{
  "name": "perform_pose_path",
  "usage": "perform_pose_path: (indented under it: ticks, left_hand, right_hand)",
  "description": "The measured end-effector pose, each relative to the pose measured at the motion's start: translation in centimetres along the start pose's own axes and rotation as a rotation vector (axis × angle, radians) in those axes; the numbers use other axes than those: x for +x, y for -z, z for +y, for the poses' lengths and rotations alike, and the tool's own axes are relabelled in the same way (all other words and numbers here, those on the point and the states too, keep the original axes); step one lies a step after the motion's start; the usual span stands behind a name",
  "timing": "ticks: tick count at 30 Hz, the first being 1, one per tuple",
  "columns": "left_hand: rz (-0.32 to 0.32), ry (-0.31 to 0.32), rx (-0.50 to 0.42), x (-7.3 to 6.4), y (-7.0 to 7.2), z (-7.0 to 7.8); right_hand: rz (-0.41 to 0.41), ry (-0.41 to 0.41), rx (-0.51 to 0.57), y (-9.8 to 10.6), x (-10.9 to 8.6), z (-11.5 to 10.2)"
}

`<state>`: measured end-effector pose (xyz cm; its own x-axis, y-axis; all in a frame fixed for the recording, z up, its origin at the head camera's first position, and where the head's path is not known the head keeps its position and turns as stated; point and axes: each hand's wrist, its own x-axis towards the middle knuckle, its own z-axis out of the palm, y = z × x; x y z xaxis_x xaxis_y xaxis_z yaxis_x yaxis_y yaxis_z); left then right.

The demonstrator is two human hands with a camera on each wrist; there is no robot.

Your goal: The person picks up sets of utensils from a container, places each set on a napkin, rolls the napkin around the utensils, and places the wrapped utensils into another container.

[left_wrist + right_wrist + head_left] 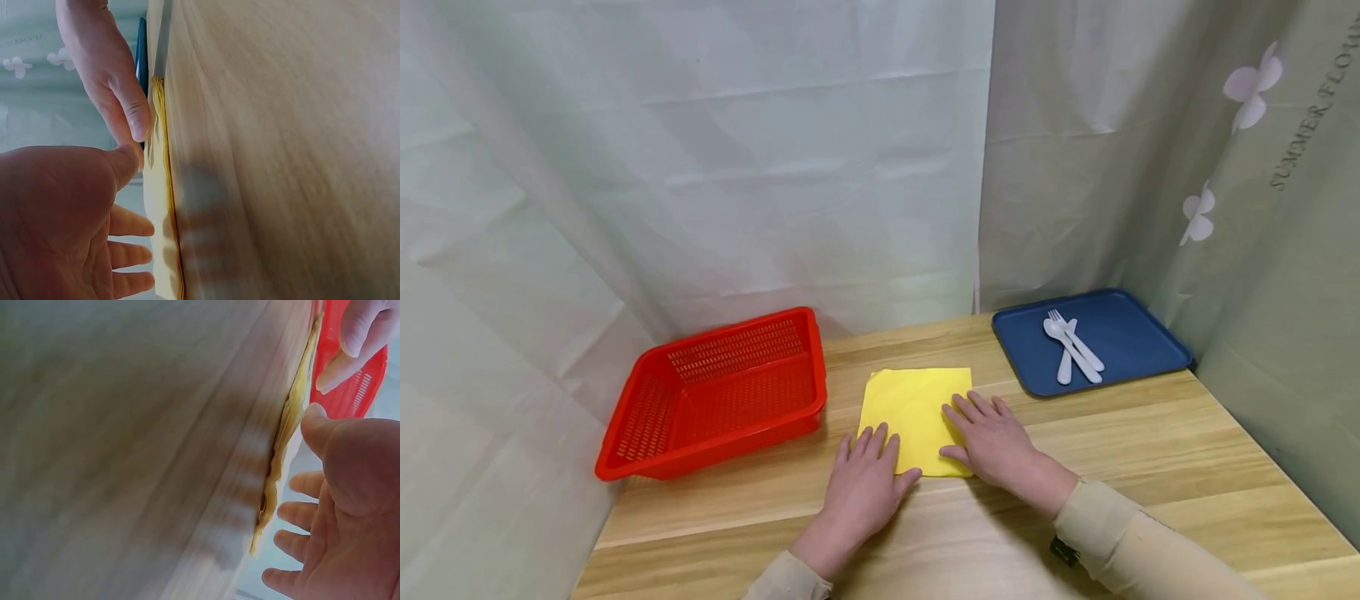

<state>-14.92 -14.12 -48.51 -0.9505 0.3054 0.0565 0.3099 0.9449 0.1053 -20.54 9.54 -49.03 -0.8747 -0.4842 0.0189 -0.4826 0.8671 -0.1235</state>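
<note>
A folded yellow cloth (917, 408) lies flat on the wooden table, and its stacked layers show along the edge in both wrist views. At its lower left corner is my left hand (862, 487), fingers extended and spread, the tips at the cloth (161, 206). My right hand (996, 446) reaches over the cloth's right edge, palm down with straight fingers. In the right wrist view a small gap shows between the right hand's fingers (299, 515) and the cloth (275, 469). Neither hand grips anything.
A red perforated basket (737, 429) stands at the left of the table (1150, 467). On the right, a blue tray (1135, 333) bears a white plastic spoon (1071, 350) and a fork (1086, 354), crossed. Pale curtains (775, 167) hang behind and along both sides.
</note>
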Motion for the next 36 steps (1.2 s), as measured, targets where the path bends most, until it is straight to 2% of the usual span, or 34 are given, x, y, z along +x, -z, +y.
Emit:
perform_pose_path:
  ticks: [9, 17, 36]
  left_hand:
    - [-0.027, 0.003, 0.037, 0.0, -0.3, 0.1]
    - [-0.025, 0.001, 0.018, 0.0, 0.0, 0.1]
    - [0.002, 0.004, 0.013, 0.4, 0.0, -0.4]
  right_hand:
    - [-0.028, 0.028, -0.002, 0.1, -0.1, -0.1]
    - [-0.046, 0.032, 0.011, 0.4, -0.2, 0.0]
    - [-0.002, 0.058, -0.012, 0.9, -1.1, -0.3]
